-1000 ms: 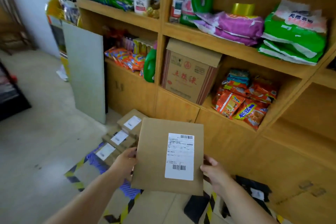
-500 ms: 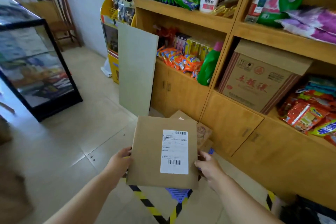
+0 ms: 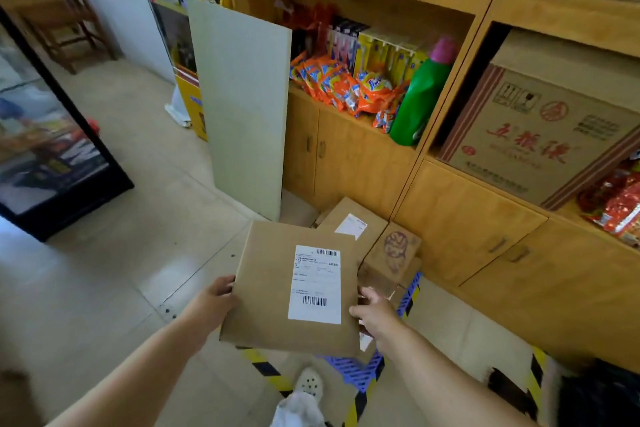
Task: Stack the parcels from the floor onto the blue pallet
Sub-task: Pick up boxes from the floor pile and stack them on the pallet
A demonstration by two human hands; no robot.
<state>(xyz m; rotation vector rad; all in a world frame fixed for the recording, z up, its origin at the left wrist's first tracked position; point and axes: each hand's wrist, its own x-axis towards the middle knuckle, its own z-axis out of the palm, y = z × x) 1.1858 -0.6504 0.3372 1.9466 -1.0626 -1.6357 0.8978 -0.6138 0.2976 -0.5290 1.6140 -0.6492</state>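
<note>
**Head view: flat brown parcel held in both hands above the blue pallet**

Head camera, far left of the frame: a black-framed glass display cabinet (image 3: 52, 149) stands on the pale tiled floor (image 3: 114, 253), with a wooden chair (image 3: 74, 21) behind it in the upper left. Right of these, a pale green rectangular board (image 3: 242, 104) leans upright against a tall wooden shelving unit (image 3: 460, 225) that fills the upper right.

Low in the frame, the left hand (image 3: 211, 305) grips the left edge of a flat brown cardboard parcel (image 3: 270, 288) bearing a white shipping label (image 3: 316, 284), thumb on top. The parcel sits in the lower centre, held tilted above the floor. The right hand (image 3: 375, 317) holds its right edge, fingers curled round it.

Just behind and right of the held parcel, several smaller brown cardboard boxes (image 3: 356, 229) lie stacked on a blue plastic grid pallet (image 3: 360, 369), which shows beneath the parcel's lower right corner. Yellow-and-black hazard tape (image 3: 273, 376) marks the floor around the pallet. A white perforated clog (image 3: 310, 386) shows at the bottom centre.

On the shelves to the right stand orange snack packets (image 3: 332, 83), a green detergent bottle with a pink cap (image 3: 420, 100) and a large printed cardboard carton (image 3: 543, 139).
</note>
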